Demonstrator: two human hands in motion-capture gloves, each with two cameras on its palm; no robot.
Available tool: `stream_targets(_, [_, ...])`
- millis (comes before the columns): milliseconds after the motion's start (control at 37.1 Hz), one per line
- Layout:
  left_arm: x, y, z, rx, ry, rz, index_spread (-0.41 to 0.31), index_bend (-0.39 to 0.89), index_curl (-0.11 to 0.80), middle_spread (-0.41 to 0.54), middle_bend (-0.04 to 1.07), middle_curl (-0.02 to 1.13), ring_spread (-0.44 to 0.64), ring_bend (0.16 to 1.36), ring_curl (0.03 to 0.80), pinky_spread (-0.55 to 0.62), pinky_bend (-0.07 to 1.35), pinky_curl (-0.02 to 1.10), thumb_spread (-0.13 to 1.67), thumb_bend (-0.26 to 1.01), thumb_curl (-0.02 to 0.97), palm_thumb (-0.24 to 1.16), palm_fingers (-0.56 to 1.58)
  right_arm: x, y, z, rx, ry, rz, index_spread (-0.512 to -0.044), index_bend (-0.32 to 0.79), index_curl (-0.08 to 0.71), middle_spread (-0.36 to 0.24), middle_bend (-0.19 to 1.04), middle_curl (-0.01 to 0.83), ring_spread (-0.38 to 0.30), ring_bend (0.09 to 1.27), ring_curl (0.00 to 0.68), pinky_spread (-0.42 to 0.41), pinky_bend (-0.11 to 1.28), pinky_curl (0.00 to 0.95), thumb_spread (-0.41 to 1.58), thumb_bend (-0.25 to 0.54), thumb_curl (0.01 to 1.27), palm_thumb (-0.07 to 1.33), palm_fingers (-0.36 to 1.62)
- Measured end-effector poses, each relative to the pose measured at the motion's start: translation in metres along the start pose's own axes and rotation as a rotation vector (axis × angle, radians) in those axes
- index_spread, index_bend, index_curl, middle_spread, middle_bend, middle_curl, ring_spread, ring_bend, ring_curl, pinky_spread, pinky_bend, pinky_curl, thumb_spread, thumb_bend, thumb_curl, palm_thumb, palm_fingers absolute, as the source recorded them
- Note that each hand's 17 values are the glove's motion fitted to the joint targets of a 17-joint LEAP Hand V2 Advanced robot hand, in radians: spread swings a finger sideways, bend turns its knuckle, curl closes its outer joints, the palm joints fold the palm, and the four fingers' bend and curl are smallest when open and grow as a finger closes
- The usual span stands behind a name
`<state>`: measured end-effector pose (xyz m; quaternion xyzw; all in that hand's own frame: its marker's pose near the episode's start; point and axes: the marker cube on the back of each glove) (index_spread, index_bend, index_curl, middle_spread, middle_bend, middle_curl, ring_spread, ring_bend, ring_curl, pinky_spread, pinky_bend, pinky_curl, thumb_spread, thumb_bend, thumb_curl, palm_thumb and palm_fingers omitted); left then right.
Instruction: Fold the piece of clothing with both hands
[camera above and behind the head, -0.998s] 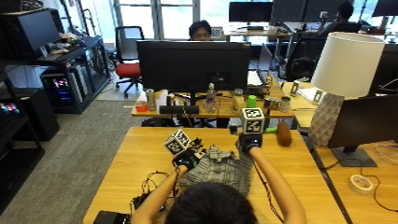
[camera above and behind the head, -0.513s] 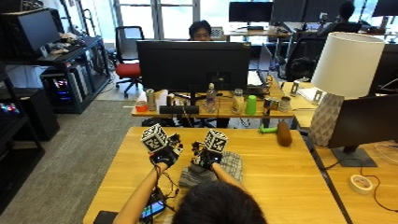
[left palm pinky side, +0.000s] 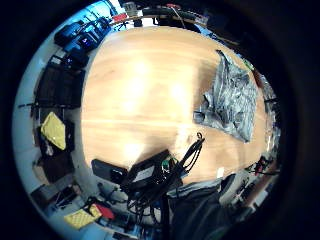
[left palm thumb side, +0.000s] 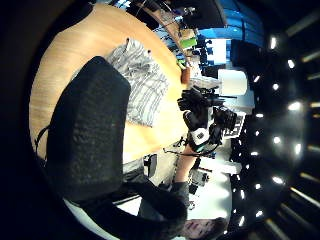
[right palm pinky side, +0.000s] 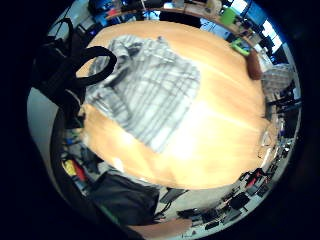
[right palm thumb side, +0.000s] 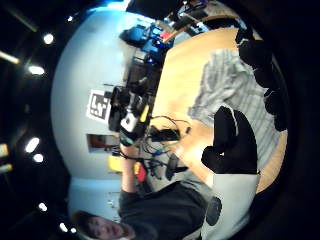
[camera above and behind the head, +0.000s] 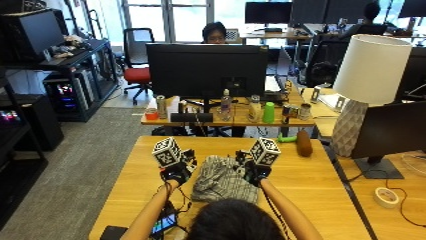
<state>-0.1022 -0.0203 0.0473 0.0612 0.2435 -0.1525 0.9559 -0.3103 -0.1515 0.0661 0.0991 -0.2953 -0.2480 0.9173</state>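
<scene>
**What the views leave unseen**

The person's head covers the near edge of the folded garment in the outside view. Marker cubes stand over both hands, so neither the left hand nor the right hand shows its fingers clearly there. A glove fills much of the left thumb side palm view, hiding part of the surface.

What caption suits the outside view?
Person's left hand and right hand raised beside a striped shirt on a wooden table.

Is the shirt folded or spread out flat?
Folded, roughly: the shirt lies bunched in a compact, creased rectangle on the table, neither hand touching it.
</scene>
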Motion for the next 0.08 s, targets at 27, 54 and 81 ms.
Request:
stream_targets(27, [0.002, 0.002, 0.001, -0.002, -0.013, 0.005, 0.001, 0.17, 0.409, 0.242, 0.14, 0.24, 0.34, 0.53, 0.298, 0.29, 0.39, 0.34, 1.42, -0.01, 0.202, 0.18, 0.27, 0.014, 0.01, -0.003, -0.013, 0.087, 0.081, -0.222, 0.02, 0.113, -0.066, 0.19, 0.464, -0.168, 0.73, 0.449, -0.234, 0.79, 0.424, 1.1, -0.016, 0.54, 1.01, 0.97])
stream_targets(54, [0.004, 0.003, 0.003, -0.003, -0.027, 0.01, 0.001, 0.18, 0.409, 0.24, 0.14, 0.24, 0.34, 0.53, 0.298, 0.3, 0.39, 0.35, 1.42, -0.01, 0.201, 0.18, 0.27, 0.023, 0.021, -0.006, -0.019, 0.153, 0.128, -0.222, 0.03, 0.111, -0.065, 0.19, 0.463, -0.167, 0.73, 0.448, -0.232, 0.79, 0.422, 1.11, -0.015, 0.54, 1.01, 0.98])
stream_targets(81, [0.005, 0.003, 0.004, -0.005, -0.042, 0.014, 0.002, 0.18, 0.408, 0.241, 0.15, 0.24, 0.34, 0.53, 0.299, 0.3, 0.39, 0.35, 1.42, -0.01, 0.2, 0.18, 0.27, 0.028, 0.03, -0.011, -0.011, 0.209, 0.148, -0.222, 0.03, 0.111, -0.064, 0.2, 0.462, -0.166, 0.73, 0.447, -0.23, 0.78, 0.42, 1.12, -0.02, 0.54, 1.0, 0.98])
